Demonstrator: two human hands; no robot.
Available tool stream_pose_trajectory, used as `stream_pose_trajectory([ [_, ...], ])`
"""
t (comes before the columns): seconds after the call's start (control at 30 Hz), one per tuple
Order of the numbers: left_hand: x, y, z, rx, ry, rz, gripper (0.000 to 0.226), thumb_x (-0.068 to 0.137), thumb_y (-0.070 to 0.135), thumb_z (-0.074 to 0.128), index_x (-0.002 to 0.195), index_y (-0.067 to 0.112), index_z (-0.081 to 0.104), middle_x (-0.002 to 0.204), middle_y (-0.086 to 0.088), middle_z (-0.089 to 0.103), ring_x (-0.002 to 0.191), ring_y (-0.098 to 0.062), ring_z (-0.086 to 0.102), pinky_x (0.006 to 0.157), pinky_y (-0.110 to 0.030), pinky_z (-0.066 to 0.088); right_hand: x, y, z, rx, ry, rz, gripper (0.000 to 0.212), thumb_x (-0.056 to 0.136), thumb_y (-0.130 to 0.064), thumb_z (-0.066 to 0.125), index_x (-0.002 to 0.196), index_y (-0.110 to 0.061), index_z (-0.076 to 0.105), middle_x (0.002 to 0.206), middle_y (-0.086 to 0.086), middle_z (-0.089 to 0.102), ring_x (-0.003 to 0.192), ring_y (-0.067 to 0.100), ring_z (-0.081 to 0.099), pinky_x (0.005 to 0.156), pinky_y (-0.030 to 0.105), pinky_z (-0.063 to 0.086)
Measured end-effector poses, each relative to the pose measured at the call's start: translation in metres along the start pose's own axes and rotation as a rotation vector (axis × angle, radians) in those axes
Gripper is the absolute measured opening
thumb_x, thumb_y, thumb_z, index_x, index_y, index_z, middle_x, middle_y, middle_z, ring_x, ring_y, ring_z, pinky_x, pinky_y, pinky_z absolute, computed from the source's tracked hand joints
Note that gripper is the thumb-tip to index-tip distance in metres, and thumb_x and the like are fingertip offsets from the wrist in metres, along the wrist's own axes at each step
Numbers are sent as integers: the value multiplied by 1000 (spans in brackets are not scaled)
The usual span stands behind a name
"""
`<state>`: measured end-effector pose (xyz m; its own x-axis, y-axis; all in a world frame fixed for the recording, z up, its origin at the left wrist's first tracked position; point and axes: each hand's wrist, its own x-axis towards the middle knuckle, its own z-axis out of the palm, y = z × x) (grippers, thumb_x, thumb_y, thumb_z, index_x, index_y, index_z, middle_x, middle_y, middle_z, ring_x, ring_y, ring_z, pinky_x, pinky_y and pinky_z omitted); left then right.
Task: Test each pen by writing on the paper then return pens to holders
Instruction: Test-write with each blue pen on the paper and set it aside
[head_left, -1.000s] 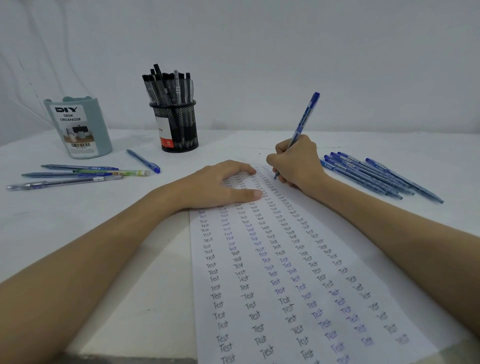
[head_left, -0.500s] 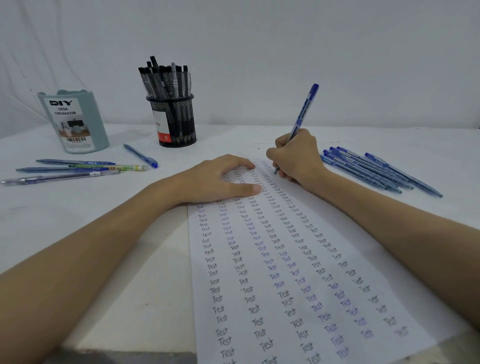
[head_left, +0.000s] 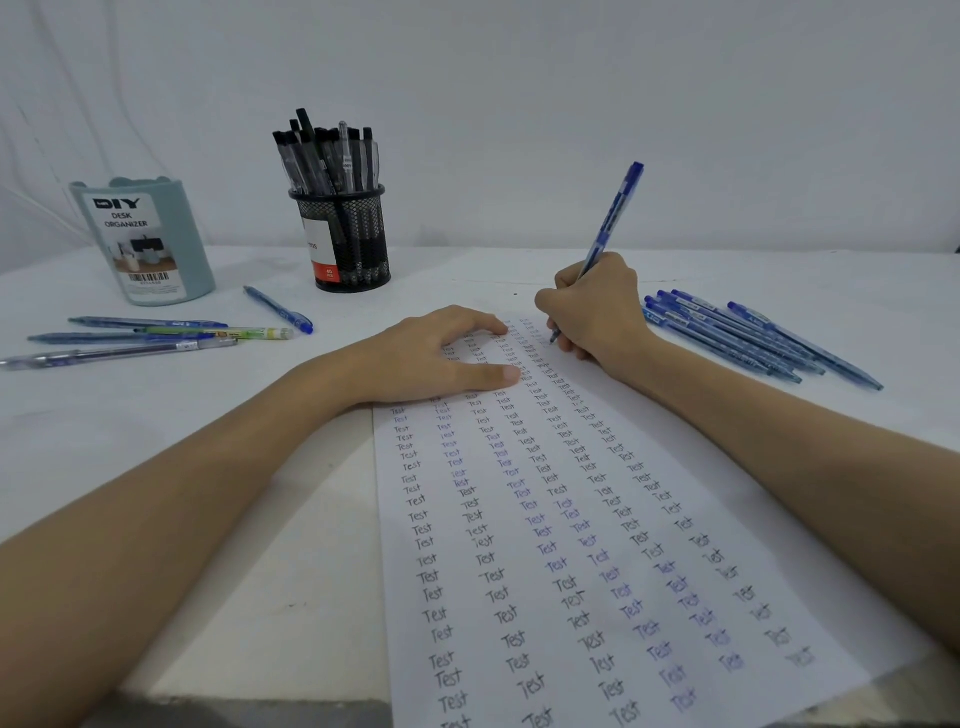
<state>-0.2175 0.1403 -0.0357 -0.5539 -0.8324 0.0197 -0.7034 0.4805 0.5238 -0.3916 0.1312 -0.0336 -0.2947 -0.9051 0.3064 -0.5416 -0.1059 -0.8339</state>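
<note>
A long white paper (head_left: 597, 597) covered in columns of the word "Test" lies on the white table. My right hand (head_left: 597, 312) grips a blue pen (head_left: 613, 215) with its tip on the paper's far end. My left hand (head_left: 441, 358) rests flat on the paper's far left part, fingers spread. A black mesh holder (head_left: 353, 239) full of black pens stands at the back. A pale teal desk organizer (head_left: 150, 244) stands at the back left.
Several blue pens (head_left: 748, 332) lie in a bunch to the right of my right hand. Several more pens (head_left: 135, 338) lie on the left, and a single blue pen (head_left: 278, 309) lies near the mesh holder. The table's front edge (head_left: 249, 706) is close.
My right hand with the pen has shifted slightly along the far end of the paper. The left hand stays pressed on the paper.
</note>
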Motion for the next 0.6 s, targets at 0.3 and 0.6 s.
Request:
stream_pose_trajectory([
  [0.3,0,0,0,5,-1,4,60,79,60,55,134,42,41,144,22,34,133,0,29,103,-19,21,1,0,-1,4,20,13,36,73,3,49,49,-16,29,60,13,48,26,14,38,32,14,27],
  [0.6,2,-2,0,13,1,13,57,81,57,56,134,42,40,145,20,34,133,-1,30,102,-19,21,-1,-1,-4,130,23,79,31,74,1,50,49,-12,36,47,7,49,24,11,36,33,13,25],
])
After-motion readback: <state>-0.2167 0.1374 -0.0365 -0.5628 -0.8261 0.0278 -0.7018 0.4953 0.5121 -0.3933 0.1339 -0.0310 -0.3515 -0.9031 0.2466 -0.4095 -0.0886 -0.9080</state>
